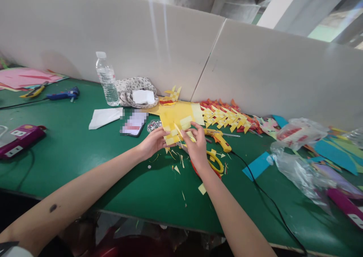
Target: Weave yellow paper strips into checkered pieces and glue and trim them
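Note:
Between my two hands is a woven piece of checkered yellow paper (171, 139). My left hand (151, 143) grips its left edge with fingers and thumb. My right hand (197, 145) pinches a thin pale-yellow paper strip (178, 130) over its right side. Behind the woven piece lie yellow paper sheets (177, 111). Scissors with yellow and red handles (217, 162) rest beneath my right wrist, partly hidden by it. Small paper scraps (177, 169) are scattered on the green table in front of my hands.
A yellow glue gun (219, 138) with a black cord lies right of my hands. Behind it are woven yellow paper fish (224, 117). A water bottle (107, 79), a phone (134, 123) and a blue glue gun (64, 94) stand or lie leftward; plastic bags (302, 174) lie right.

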Action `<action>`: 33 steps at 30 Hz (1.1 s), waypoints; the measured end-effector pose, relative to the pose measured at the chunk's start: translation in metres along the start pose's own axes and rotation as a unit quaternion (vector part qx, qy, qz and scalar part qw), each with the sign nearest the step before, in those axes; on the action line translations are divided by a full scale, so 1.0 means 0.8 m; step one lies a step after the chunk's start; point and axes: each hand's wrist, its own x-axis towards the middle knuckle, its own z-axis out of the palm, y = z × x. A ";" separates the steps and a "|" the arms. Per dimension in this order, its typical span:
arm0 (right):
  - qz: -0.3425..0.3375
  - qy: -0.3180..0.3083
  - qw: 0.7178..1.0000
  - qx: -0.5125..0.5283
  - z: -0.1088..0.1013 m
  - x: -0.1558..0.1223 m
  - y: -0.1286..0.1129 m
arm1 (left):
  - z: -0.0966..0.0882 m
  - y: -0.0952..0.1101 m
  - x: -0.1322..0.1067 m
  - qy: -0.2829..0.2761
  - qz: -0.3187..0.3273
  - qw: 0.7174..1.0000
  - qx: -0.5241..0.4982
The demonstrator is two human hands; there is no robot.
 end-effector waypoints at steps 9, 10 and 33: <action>-0.047 -0.050 0.998 -0.009 0.000 -0.002 -0.003 | -0.002 -0.006 0.003 0.102 0.011 0.989 0.111; -0.041 -0.053 0.998 -0.001 0.001 -0.002 -0.003 | -0.002 -0.006 0.003 0.110 0.010 0.987 0.117; -0.037 -0.011 0.999 0.035 -0.006 0.005 -0.002 | -0.011 -0.009 0.009 0.177 0.025 0.977 0.116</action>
